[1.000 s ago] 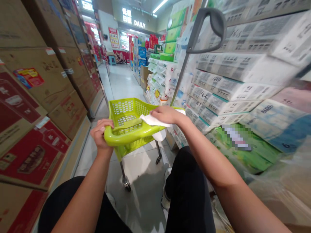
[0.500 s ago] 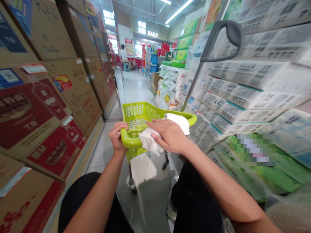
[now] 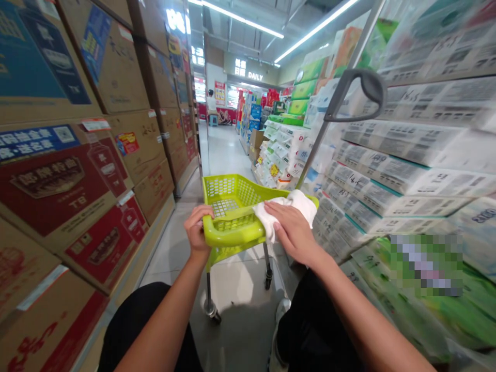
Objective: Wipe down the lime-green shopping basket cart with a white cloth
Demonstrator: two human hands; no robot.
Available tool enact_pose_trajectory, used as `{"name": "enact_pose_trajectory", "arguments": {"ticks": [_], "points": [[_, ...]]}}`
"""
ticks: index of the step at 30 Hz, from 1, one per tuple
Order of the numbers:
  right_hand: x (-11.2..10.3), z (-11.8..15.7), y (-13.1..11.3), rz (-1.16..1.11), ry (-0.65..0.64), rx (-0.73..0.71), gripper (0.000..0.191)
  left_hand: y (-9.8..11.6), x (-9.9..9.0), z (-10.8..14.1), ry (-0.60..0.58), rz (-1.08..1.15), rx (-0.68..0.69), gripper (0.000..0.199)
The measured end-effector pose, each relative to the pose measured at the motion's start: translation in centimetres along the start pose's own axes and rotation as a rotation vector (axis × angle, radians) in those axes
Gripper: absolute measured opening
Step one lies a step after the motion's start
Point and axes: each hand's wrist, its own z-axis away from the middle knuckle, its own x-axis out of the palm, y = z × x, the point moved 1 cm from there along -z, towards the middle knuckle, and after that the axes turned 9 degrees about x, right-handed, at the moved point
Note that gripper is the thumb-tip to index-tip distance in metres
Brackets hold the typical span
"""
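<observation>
The cart [image 3: 228,252] stands on the floor [image 3: 240,289] right before the person, between their knees and the aisle ahead, with its rim [image 3: 232,236] towards them. The left hand [image 3: 198,227] is curled round the near left corner of the rim, with its fingers closed over it. The right hand [image 3: 290,230] lies over a white cloth [image 3: 308,209] on the right part of the rim, fingers together and bent over the cloth, thumb on the near side; how tightly it grips cannot be told.

To wipe well, the palm should press evenly and the fingers wrap the cloth round the bar, so that top and underside both get rubbed. The loose end of the cloth is better gathered in, lest it slip off. Since the cart rides on wheels [image 3: 211,310], the left grip should be firm enough to stop it rolling, and should shift when the cloth needs that corner
</observation>
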Motion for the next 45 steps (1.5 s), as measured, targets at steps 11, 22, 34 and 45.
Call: {"name": "enact_pose_trajectory", "arguments": {"ticks": [11,22,34,45], "points": [[-2.5,-3.4,6.1,0.284,-0.227,0.409,0.058,0.1,0.1,0.3,0.003,0.025,-0.036,0.028],[-0.4,-3.7,0.4,0.171,-0.129,0.179,0.042,-0.4,1.1,0.2,-0.105,0.041,-0.066,0.028],[-0.4,-3.6,2.7,0.099,-0.077,0.214,0.044,-0.6,0.4,0.0,-0.005,0.02,-0.027,0.025],[-1.9,-7.1,2.0,0.097,-0.487,0.375,0.037,0.1,-0.7,-0.9,-0.09,0.105,-0.07,0.037]]}}
